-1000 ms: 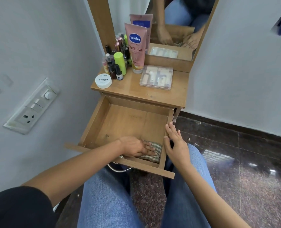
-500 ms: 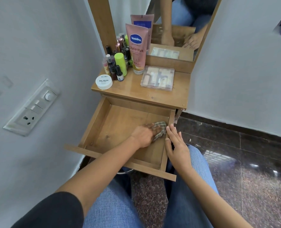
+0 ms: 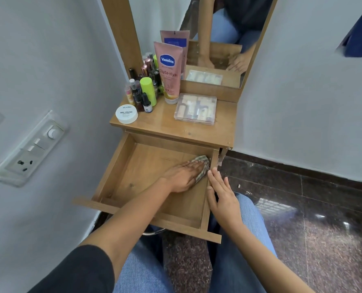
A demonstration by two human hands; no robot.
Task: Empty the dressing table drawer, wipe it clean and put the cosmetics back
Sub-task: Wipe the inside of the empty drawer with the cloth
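Wooden dressing table point(image 3: 169, 125) stands between white walls point(image 3: 48, 60) on dark floor point(image 3: 302, 218).

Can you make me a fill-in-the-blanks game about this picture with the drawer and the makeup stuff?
The left hand presses a ____ onto the floor of the drawer.
The right hand touches the drawer's ____ side wall.
The pink tube on the tabletop reads ____.
The white jar is labelled nail ____.
Missing words: cloth; right; Vaseline; polish.
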